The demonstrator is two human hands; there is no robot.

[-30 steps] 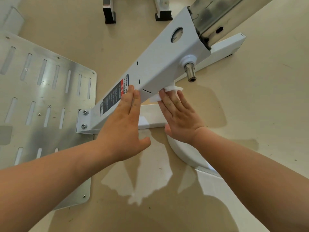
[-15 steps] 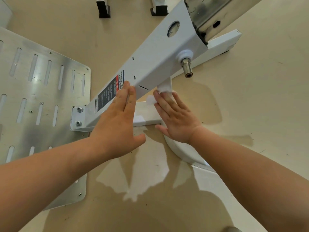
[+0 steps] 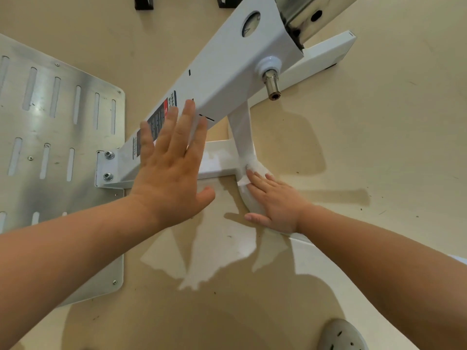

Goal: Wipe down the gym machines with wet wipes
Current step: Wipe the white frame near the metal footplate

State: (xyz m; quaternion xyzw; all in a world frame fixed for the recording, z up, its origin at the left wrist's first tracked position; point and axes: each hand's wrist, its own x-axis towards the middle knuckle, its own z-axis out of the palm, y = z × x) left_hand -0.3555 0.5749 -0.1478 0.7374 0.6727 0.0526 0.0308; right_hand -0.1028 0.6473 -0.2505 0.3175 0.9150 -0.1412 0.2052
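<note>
A white gym machine arm [image 3: 227, 72] slants from upper right down to a bolted bracket at a slotted metal footplate [image 3: 55, 137]. My left hand [image 3: 171, 170] lies flat with spread fingers against the arm's lower part, over its black and red warning label [image 3: 156, 120]. My right hand [image 3: 275, 203] presses a white wet wipe [image 3: 252, 174] with straight fingers onto the curved white base tube [image 3: 249, 198], where a thin white strut [image 3: 242, 132] meets it. Most of the wipe is under my fingers.
A steel peg [image 3: 271, 85] sticks out of the arm near a chrome rail [image 3: 300, 13]. A white floor beam [image 3: 326, 53] runs to the upper right. Black machine feet [image 3: 144, 3] stand at the top edge. A grey shoe [image 3: 341, 335] shows at the bottom right on the beige floor.
My right hand slid the wipe down the strut, from just under the slanted arm to the joint with the base tube. My left hand stayed on the arm, its fingers now spread wider.
</note>
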